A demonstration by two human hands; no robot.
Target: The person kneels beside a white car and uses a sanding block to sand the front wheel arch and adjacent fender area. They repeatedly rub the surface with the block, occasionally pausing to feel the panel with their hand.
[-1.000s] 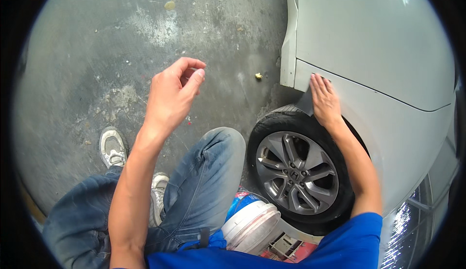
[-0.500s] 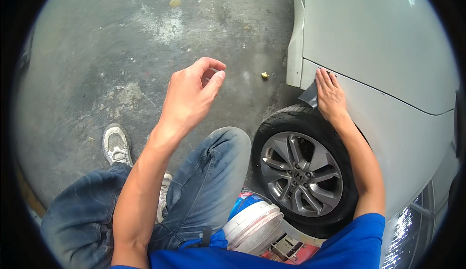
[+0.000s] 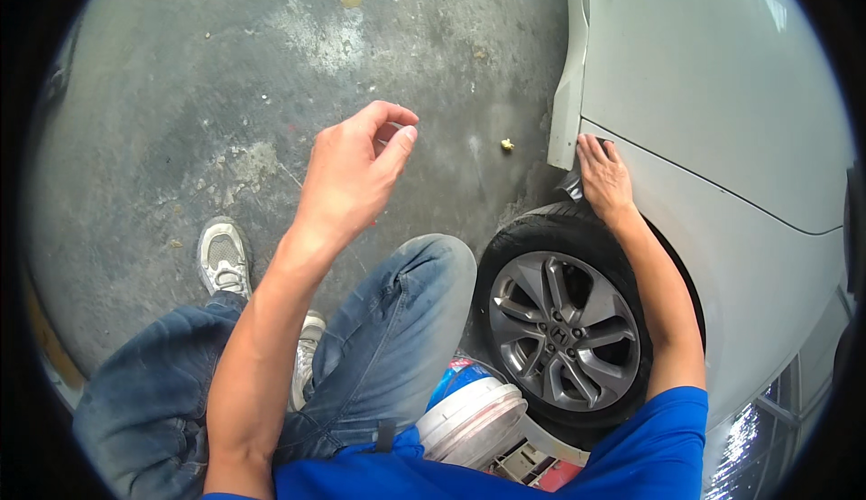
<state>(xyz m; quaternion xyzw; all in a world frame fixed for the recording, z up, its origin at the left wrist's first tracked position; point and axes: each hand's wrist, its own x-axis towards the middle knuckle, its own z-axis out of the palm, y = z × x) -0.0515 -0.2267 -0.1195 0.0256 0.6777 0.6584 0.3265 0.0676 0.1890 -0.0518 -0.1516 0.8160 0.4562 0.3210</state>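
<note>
"Resting flat on the car (image 3: 699, 94), by the wheel (image 3: 564, 333), right grip (image 3: 605, 182)!"

"And the sheet (image 3: 571, 185)?"

"Poking out beneath; pinched or not, can't tell. Left grip (image 3: 350, 175) hangs loosely curled above the floor (image 3: 207, 85)."

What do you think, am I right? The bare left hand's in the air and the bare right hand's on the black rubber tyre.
Not the black rubber tyre: the head view shows the bare right hand on the pale, glossy car panel. The left hand is in the air.
</note>
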